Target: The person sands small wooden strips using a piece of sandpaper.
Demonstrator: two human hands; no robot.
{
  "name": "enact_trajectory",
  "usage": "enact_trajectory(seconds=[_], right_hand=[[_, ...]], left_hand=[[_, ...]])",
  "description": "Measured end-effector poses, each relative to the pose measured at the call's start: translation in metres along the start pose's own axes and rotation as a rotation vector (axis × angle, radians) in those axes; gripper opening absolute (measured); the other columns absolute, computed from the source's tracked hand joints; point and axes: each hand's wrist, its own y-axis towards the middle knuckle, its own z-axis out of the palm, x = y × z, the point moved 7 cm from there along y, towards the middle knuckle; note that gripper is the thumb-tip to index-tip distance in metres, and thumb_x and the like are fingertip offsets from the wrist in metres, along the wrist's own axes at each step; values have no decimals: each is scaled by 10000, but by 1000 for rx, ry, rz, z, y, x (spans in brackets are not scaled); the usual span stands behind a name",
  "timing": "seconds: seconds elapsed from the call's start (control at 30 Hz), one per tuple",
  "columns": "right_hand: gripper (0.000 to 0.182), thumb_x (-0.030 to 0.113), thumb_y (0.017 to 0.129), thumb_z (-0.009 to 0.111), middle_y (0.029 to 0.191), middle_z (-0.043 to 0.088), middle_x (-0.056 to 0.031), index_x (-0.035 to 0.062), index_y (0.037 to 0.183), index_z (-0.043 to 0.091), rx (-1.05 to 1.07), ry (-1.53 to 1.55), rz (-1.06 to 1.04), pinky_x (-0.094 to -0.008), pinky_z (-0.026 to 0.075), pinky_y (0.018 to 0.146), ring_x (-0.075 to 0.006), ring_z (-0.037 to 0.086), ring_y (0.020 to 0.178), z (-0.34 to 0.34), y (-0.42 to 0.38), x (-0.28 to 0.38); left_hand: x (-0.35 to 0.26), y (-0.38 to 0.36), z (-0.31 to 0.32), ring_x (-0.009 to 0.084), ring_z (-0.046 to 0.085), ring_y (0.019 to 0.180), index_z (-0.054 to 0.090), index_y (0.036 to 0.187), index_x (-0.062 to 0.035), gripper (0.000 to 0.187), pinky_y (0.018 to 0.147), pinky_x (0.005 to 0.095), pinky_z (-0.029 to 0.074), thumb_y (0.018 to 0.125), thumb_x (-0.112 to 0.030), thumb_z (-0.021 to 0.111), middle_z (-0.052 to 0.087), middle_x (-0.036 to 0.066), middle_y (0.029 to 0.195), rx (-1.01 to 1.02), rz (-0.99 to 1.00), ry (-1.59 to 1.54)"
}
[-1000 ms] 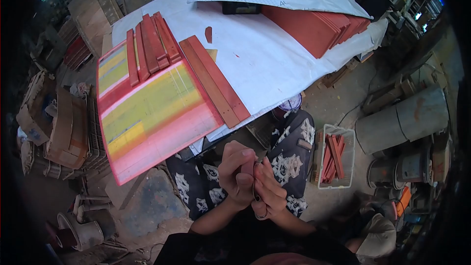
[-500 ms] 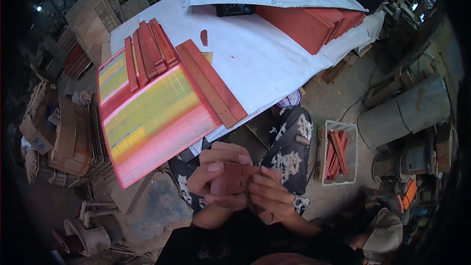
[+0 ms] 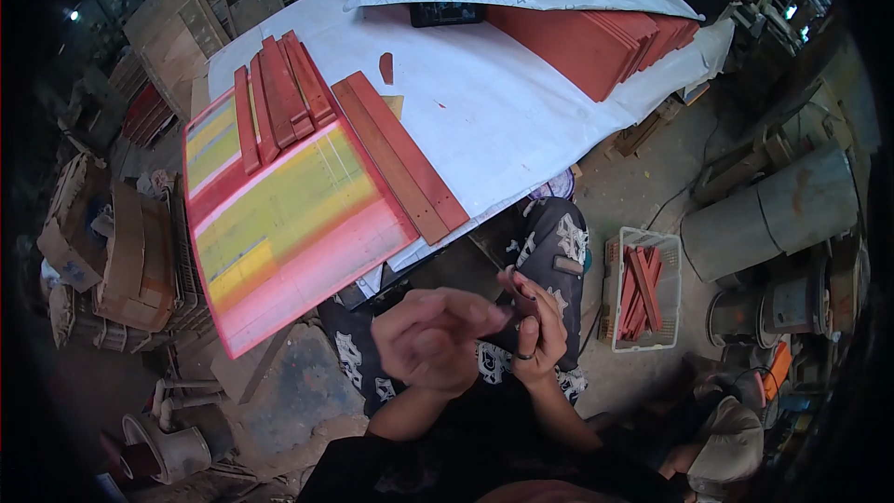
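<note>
Over my lap, my left hand (image 3: 433, 340) is smeared by motion, its fingers reaching toward my right hand. I cannot make out whether it holds anything. My right hand (image 3: 543, 331) has its thumb and fingers closed on a thin, curved, dark reddish-brown piece (image 3: 518, 303), which may be sandpaper. The red block seen earlier does not show clearly now. On my patterned trouser leg rests a small brown block (image 3: 567, 265).
Red wooden strips (image 3: 277, 98) lie on a striped, paint-covered board (image 3: 307, 214) on the white-covered table (image 3: 484, 130). Red panels (image 3: 577, 51) are stacked under a sheet. To the right, a white basket (image 3: 643, 343) holds red strips. Another person's leg (image 3: 726, 442) shows at lower right.
The red block between my hands has gone out of clear view. My left hand has turned and come off its grip. My right hand has turned upward and risen slightly, with the thin piece now showing.
</note>
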Motion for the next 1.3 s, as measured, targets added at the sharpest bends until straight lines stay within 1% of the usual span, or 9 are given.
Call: enact_trajectory(seconds=[0.1,0.23,0.33,0.53,0.63,0.8,1.0,1.1,1.3], right_hand=[[413,233,1005,408,1126,600,-266,-114,1210,500,-117,296,99,-395,541,784,-327,677,898,4,-2,-1],[404,217,997,423,1025,643,-227,-111,1219,499,-96,143,200,-322,533,699,-231,686,727,0,-19,-17],[421,228,1000,416,951,653,-200,-110,1244,476,-127,-14,251,-293,524,660,-196,676,682,-7,-33,-36],[406,212,1004,409,967,645,-222,-118,1231,475,-243,54,401,-295,524,666,-203,668,629,-3,-45,-36],[397,210,1002,417,985,648,-222,-118,1214,489,-171,114,429,-310,526,713,-203,669,673,6,-42,-19],[359,195,984,466,1076,658,-156,-77,1205,541,124,217,440,-314,491,847,-206,636,951,18,-27,-21],[298,136,991,457,1048,634,-164,-72,1185,548,121,304,500,-299,515,758,-220,660,860,22,-26,-33],[299,135,989,458,1060,623,-205,-87,1169,547,67,450,471,-309,533,745,-237,660,844,26,-18,-24],[292,147,974,487,1067,620,-253,-96,1102,588,-36,307,-25,-320,550,675,-242,660,813,-8,26,25]], left_hand=[[-10,6,-4,244,560,453,370,1146,2,422,430,341,532,1032,-395,284,536,146,657,0,-31,-167],[3,1,0,263,578,468,364,1088,-14,395,413,343,530,1036,-384,238,530,149,627,55,-98,-82],[4,7,3,267,604,525,338,1072,-14,313,433,334,548,1037,-322,288,538,178,751,125,-189,-111],[5,0,-9,272,618,570,316,1074,-6,301,450,341,578,990,-246,477,459,192,1003,4,-35,-332],[0,4,-17,278,626,582,312,1096,-9,339,442,354,580,980,-273,490,462,185,991,-2,-46,-338],[10,4,-13,275,646,613,359,1067,8,320,477,361,585,983,-275,483,523,205,938,142,-152,-235],[19,2,-8,198,597,560,384,1060,-4,375,474,277,531,962,-337,528,525,169,889,243,-34,28],[10,-6,-6,150,528,516,369,1072,-15,468,472,251,504,927,-413,567,478,126,876,137,-75,72],[5,-11,-6,147,515,597,416,1088,20,544,583,270,492,920,-481,548,480,118,878,94,-72,-97]])
